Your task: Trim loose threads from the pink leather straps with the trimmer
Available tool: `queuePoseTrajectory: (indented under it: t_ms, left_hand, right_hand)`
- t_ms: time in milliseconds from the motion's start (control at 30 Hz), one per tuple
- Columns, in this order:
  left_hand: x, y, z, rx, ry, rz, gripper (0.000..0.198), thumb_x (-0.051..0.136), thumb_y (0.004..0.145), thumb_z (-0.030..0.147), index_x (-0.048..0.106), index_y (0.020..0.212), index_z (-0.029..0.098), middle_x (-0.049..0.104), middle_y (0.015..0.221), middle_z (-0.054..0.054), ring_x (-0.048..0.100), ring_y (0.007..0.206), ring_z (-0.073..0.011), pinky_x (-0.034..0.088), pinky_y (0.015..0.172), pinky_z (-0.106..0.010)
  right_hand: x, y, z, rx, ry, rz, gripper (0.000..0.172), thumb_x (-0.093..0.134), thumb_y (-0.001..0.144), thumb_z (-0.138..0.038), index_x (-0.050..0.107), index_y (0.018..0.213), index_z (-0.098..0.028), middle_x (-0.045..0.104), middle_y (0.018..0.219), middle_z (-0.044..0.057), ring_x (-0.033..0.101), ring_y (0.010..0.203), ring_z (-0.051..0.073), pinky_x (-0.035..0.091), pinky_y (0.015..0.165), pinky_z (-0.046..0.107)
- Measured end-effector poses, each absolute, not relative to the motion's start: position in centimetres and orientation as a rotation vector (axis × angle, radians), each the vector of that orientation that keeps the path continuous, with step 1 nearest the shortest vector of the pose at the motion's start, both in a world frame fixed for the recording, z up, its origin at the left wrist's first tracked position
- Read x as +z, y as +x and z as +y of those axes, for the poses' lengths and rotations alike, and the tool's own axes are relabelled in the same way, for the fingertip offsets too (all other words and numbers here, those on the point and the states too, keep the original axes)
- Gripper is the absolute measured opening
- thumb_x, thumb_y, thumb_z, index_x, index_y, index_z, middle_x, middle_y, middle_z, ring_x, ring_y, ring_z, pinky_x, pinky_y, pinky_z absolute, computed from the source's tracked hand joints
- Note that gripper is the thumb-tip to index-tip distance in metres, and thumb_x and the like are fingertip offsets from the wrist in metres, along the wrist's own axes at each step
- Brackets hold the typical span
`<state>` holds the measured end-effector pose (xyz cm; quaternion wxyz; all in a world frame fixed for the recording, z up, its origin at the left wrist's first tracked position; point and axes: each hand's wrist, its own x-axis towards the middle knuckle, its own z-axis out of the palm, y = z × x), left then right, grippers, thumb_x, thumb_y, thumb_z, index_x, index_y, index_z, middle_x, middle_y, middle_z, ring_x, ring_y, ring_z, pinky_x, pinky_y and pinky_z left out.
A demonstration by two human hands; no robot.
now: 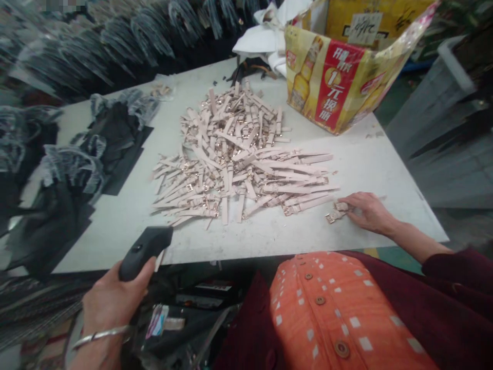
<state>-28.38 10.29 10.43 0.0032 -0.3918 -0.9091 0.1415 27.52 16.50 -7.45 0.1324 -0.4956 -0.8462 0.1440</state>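
Observation:
My left hand (115, 295), with a bangle on its wrist, is closed round a black handheld device (148, 246) with a wide, blunt head; its exact kind does not show. A short pale strip pokes out beside that thumb. At the table's right front, my right hand (367, 211) has its fingers closed on a pale pink buckle strap (341, 206). Another strap's buckle (330, 218) lies just under those fingertips. A large heap of pink buckle straps (239, 133) with gold-coloured buckles spreads across the middle of the table, and some lie in rough rows along its front.
The white table (389, 169) carries a yellow and red beer carton (308, 77) at the back right. Dark cloth pieces with plastic-wrapped handles (73, 169) lie at the left. More wrapped handles (146, 36) line the back. A grey bin (435, 123) stands right.

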Motion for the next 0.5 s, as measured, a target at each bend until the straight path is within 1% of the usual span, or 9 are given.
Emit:
queuePoseTrajectory:
  t_ms: [33,67,100,167,233,333,433,500]
  left_hand:
    - [11.0,-28.4,10.1,0.487,-1.178,-2.781,0.047,0.053,0.060,0.062,0.064,0.082,0.022,0.064,0.061,-0.003,0.061,0.069,-0.0259,0.040,0.058,-0.026]
    - [11.6,-28.5,9.9,0.459,-1.208,-2.732,0.049,0.050,0.063,0.062,0.063,0.086,0.020,0.066,0.067,-0.005,0.062,0.073,-0.0254,0.041,0.060,-0.026]
    - [12.0,-28.6,9.7,0.386,-1.196,-2.694,0.051,0.047,0.066,0.061,0.063,0.090,0.018,0.067,0.071,-0.006,0.062,0.075,-0.0242,0.041,0.062,-0.025]
    - [12.6,-28.8,9.2,0.280,-1.178,-2.621,0.054,0.043,0.072,0.060,0.061,0.097,0.017,0.067,0.078,-0.004,0.061,0.076,-0.0192,0.042,0.066,-0.024]
    - [12.8,-29.1,8.5,0.245,-1.186,-2.541,0.056,0.041,0.074,0.061,0.060,0.099,0.015,0.066,0.082,-0.001,0.059,0.077,-0.0150,0.042,0.071,-0.023]
    - [12.9,-29.7,7.5,0.197,-1.167,-2.493,0.057,0.041,0.075,0.062,0.059,0.097,0.012,0.063,0.084,0.000,0.056,0.078,-0.0120,0.042,0.079,-0.027]
    - [13.6,-30.5,6.2,0.156,-1.067,-2.497,0.061,0.042,0.074,0.062,0.058,0.094,0.005,0.061,0.086,-0.001,0.054,0.080,-0.0106,0.041,0.081,-0.030]
    - [14.6,-30.8,5.4,0.131,-0.959,-2.523,0.065,0.042,0.074,0.062,0.056,0.093,0.001,0.059,0.088,-0.001,0.052,0.083,-0.0101,0.040,0.083,-0.032]
  right_hand:
    - [-7.7,28.0,16.6,0.401,-1.432,-2.465,0.043,0.051,0.073,-0.024,0.053,0.116,-0.022,0.061,0.105,0.007,0.053,0.096,0.023,0.035,0.083,0.036]
    - [-8.0,28.4,16.6,0.383,-1.429,-2.482,0.046,0.052,0.073,-0.026,0.051,0.119,-0.021,0.060,0.108,0.008,0.052,0.098,0.024,0.035,0.084,0.037]
    - [-8.4,28.7,16.7,0.359,-1.434,-2.498,0.050,0.052,0.073,-0.028,0.049,0.122,-0.021,0.058,0.111,0.009,0.052,0.100,0.025,0.034,0.085,0.038]
    - [-9.0,28.9,16.7,0.274,-1.437,-2.484,0.053,0.053,0.074,-0.031,0.046,0.125,-0.022,0.057,0.113,0.010,0.051,0.101,0.027,0.033,0.086,0.040]
    - [-9.4,28.8,16.7,0.183,-1.405,-2.457,0.054,0.055,0.074,-0.035,0.045,0.126,-0.024,0.055,0.118,0.011,0.050,0.104,0.029,0.032,0.088,0.042]
    - [-9.5,28.3,16.1,0.069,-1.366,-2.392,0.056,0.060,0.072,-0.036,0.045,0.126,-0.029,0.048,0.127,0.010,0.045,0.112,0.031,0.027,0.092,0.044]
    - [-9.4,27.7,15.4,0.098,-1.196,-2.448,0.054,0.062,0.072,-0.032,0.045,0.123,-0.035,0.049,0.125,0.008,0.048,0.110,0.028,0.028,0.092,0.044]
    - [-9.5,27.0,15.0,0.136,-1.063,-2.516,0.052,0.062,0.073,-0.028,0.046,0.121,-0.037,0.051,0.123,0.007,0.049,0.110,0.027,0.029,0.092,0.044]
